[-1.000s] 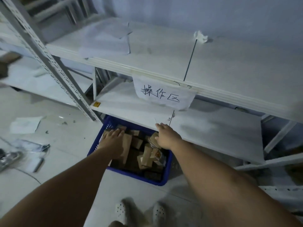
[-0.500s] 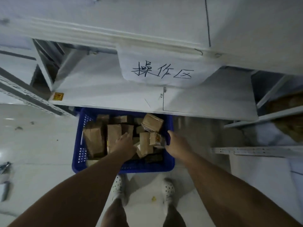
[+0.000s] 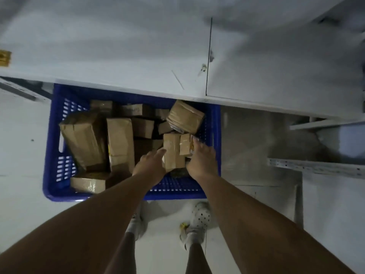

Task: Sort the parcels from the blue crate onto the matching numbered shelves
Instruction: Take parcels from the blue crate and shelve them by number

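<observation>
A blue crate (image 3: 215,135) stands on the floor, half under the white lower shelf (image 3: 118,56), and holds several brown taped parcels. An upright small parcel (image 3: 172,153) sits near the crate's right front, with a smaller parcel (image 3: 185,144) leaning on its right. My left hand (image 3: 151,165) reaches in, its straight fingers touching the upright parcel's left side. My right hand (image 3: 201,159) lies against the smaller parcel's right side, fingers stretched along it. Two long parcels (image 3: 85,139) lie at the crate's left. No shelf numbers are readable.
The shelf's front edge overhangs the back of the crate. A steel shelf rail (image 3: 316,167) sticks out at the right. My white shoes (image 3: 199,216) stand on the pale floor just in front of the crate. A squat parcel (image 3: 185,116) rests at the back right.
The camera has tilted down onto the crate. My right hand left the crate's right rim and moved in to the small parcels. My left hand shifted right towards the same parcels.
</observation>
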Tool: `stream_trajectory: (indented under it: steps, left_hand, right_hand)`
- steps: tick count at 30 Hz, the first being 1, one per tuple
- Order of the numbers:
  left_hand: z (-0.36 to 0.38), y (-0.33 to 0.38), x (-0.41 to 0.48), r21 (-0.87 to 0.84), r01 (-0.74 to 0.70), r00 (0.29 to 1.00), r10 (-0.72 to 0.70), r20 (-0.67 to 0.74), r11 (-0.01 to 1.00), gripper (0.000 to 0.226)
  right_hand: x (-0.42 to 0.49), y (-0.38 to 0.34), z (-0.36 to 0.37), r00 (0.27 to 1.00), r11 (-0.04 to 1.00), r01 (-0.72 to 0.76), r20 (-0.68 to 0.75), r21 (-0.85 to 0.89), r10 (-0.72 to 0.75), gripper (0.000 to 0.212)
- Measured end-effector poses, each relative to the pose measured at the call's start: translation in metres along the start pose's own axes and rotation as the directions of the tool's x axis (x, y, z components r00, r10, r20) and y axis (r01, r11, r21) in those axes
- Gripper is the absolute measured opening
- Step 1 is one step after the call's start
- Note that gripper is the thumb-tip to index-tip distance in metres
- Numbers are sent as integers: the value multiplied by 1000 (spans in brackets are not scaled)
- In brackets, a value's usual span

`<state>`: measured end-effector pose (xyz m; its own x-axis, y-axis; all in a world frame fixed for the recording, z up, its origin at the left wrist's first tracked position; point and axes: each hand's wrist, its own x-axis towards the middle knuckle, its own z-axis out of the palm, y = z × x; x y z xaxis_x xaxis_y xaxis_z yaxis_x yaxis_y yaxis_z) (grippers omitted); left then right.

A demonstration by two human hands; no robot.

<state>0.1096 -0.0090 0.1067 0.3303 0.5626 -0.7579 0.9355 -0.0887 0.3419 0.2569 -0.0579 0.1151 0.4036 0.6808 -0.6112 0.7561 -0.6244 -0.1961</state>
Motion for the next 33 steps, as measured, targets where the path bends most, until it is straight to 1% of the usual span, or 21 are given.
stream_trajectory:
  steps: [2,6,9,10,13,15,17,19,21,23,24,26,28,30,31,33]
  left_hand:
    - [19,-4,24,-50,28,1000,-28,6,998,66]
    - [66,-10,67,-135,114,993,-109,43,984,61]
    - [98,-17,85,-170,99,995,-96,25,980,56]
    - [106,-19,89,-168,86,996,-87,6,982,59]
    - [125,-20,94,-125,84,994,-92,-60,989,83]
    - [137,-15,96,-73,48,989,-57,-134,996,89]
    - [148,-10,100,-73,63,983,-75,-167,995,91]
    - [158,-2,103,-154,114,973,-141,-182,982,93]
    - [164,4,107,-269,151,944,-219,-245,951,95]
    - [166,7,114,-379,203,905,-321,-281,903,98]
    - [166,7,118,-435,237,885,-377,-272,869,98]
    - [162,8,122,-539,283,856,-462,-231,793,96]
    - [156,8,125,-553,339,833,-516,-201,761,91]
    - [149,10,126,-460,409,827,-533,-178,788,93]
    - [147,11,126,-412,415,834,-520,-185,811,96]
    - [142,10,128,-348,384,848,-476,-234,855,102]
  right_hand:
    - [19,9,19,1000,1000,22,12,-7,-22,83]
    - [55,27,57,999,1000,21,30,8,-22,87]
    - [76,39,83,999,999,36,4,41,-36,99]
    - [83,43,90,999,997,33,5,64,-34,103]
    - [94,52,101,1000,995,4,-9,102,-3,107]
    - [100,58,106,998,993,46,-37,107,-42,110]
    - [105,65,106,995,989,101,-31,107,-98,115]
    - [112,74,101,989,989,144,-32,37,-143,118]
    - [121,80,92,983,983,182,11,-2,-182,119]
    - [126,82,84,978,979,201,65,-20,-200,123]
    - [126,83,82,977,979,202,74,-32,-199,124]
    - [121,80,81,983,985,172,58,-7,-172,124]
    - [115,76,84,998,987,65,14,144,-68,121]
    - [108,73,87,998,944,-59,-11,326,66,116]
    - [106,72,88,993,926,-109,-9,361,120,115]
    - [102,71,92,982,931,-187,24,314,189,112]
